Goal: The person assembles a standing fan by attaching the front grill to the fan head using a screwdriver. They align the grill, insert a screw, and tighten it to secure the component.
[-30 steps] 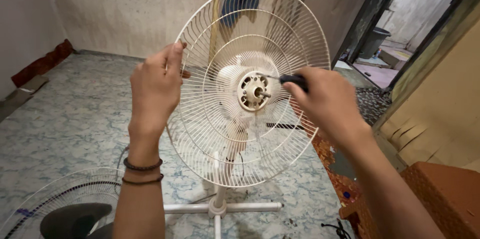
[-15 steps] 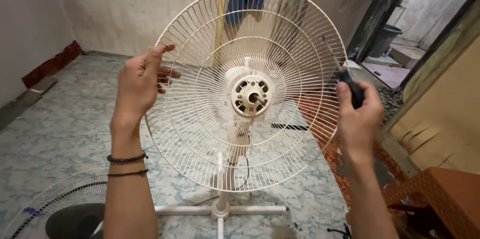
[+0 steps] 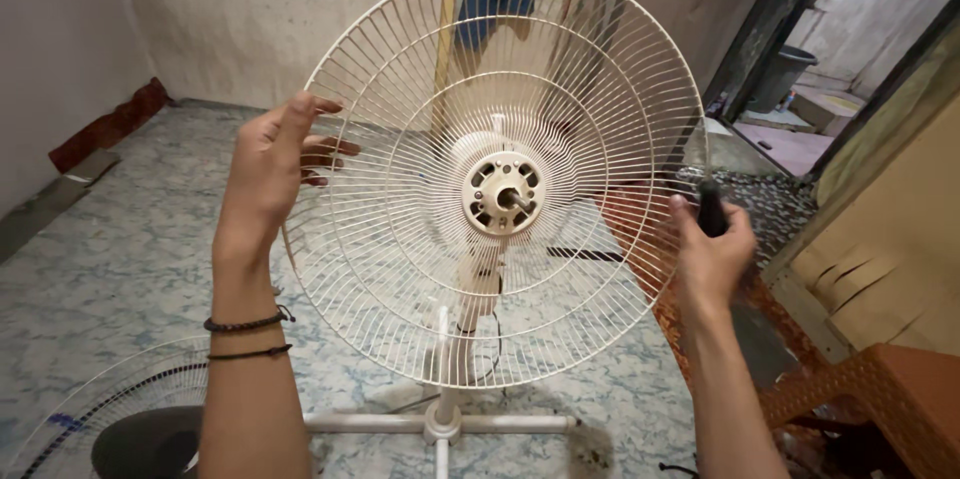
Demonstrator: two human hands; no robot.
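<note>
We've got the white fan guard (image 3: 500,174) upright on its stand (image 3: 440,417). Left hand (image 3: 268,167) spread at guard's left rim, right hand (image 3: 712,251) at right rim, pinching black screwdriver (image 3: 711,209).

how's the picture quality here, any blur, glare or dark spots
Head view: fan grille and left hand sharp; right hand, holding the screwdriver, slightly motion-blurred; daylight doorway brighter than the room; wide-angle bending at the edges; no strong glare.
</note>
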